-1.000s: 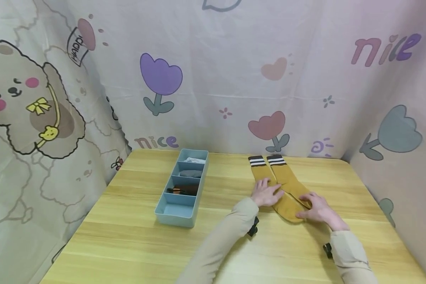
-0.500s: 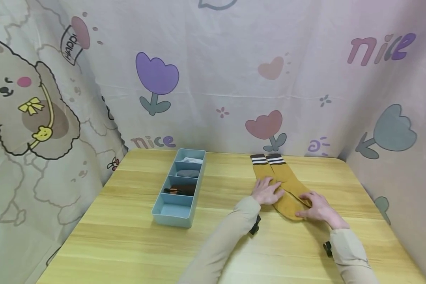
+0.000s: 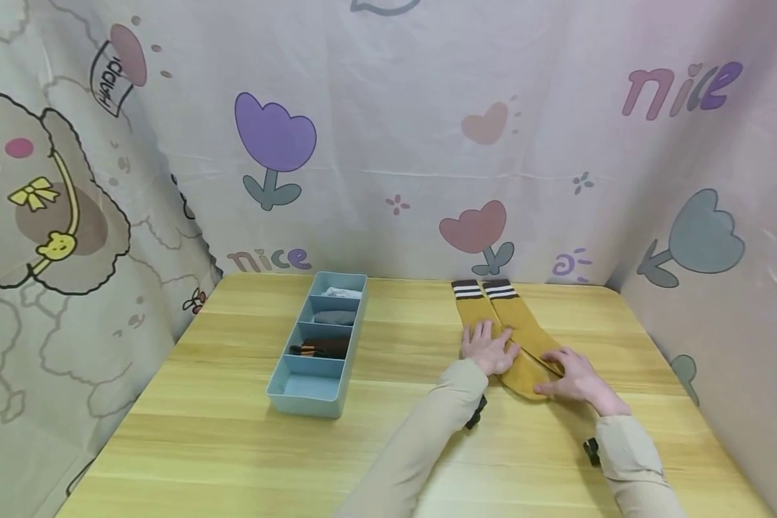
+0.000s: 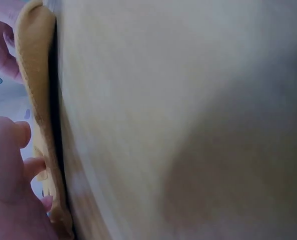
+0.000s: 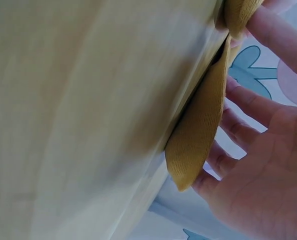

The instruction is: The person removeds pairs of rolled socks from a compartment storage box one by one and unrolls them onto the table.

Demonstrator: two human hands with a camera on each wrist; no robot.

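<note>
Two mustard-yellow socks with dark cuffs and white stripes lie side by side, cuffs at the table's far edge: the left sock (image 3: 523, 381) and the right sock (image 3: 518, 316). My left hand (image 3: 488, 350) rests on the left sock's middle, fingers spread. At the foot ends, my right hand (image 3: 576, 378) touches the socks, its thumb by the left sock's toe and its fingers on the right sock. In the right wrist view, the fingers of my right hand (image 5: 263, 160) lie loosely along yellow sock fabric (image 5: 201, 125). The left wrist view shows the fabric edge-on (image 4: 36, 50).
A light-blue divided box (image 3: 307, 406) stands left of the socks on the wooden table (image 3: 233, 446). Its compartments hold white cloth (image 3: 342, 293), a grey bundle (image 3: 334, 317) and a dark brown bundle with orange stripes (image 3: 326, 348); the nearest is bare. A printed curtain (image 3: 362, 129) hangs behind.
The head view has turned slightly right, so the scene sits further left. Both hands stay at about the same places on the socks.
</note>
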